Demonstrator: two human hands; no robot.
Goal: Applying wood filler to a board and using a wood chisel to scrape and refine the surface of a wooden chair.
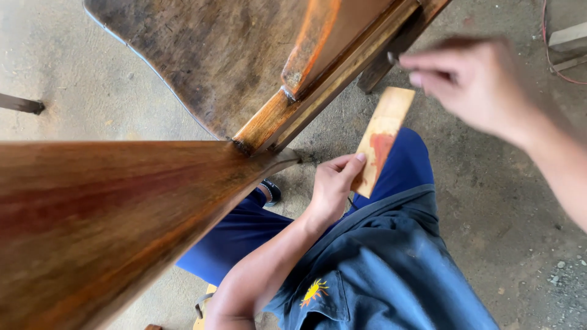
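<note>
1. The left hand (333,186) holds a small flat board (383,139) above the person's knee. The fingers are closed around the lower left edge of the board, and the thumb lies on its face.
2. The board is a narrow rectangle of pale wood with a reddish stain near the middle. Its long axis is tilted: it goes from the lower end, by the left hand, up and a little to the right, so the far end points toward the right hand.
3. The right hand (474,85) is above the far end of the board, apart from it. It is blurred. The fingers are pinched together on a small thin dark thing (393,58) that sticks out to the left; what it is cannot be told.
4. A wooden chair (232,73), dark brown with orange-red stain, fills the upper and left part of the view. It seems to be tipped over, and one long part of it comes very near the camera at the left.
5. The person wears blue trousers (403,165) and a blue-grey apron (391,269) with a small yellow sun figure.
6. The floor (507,201) is grey concrete with dust. A red wire (546,36) and some wood pieces (568,36) lie at the upper right corner.
</note>
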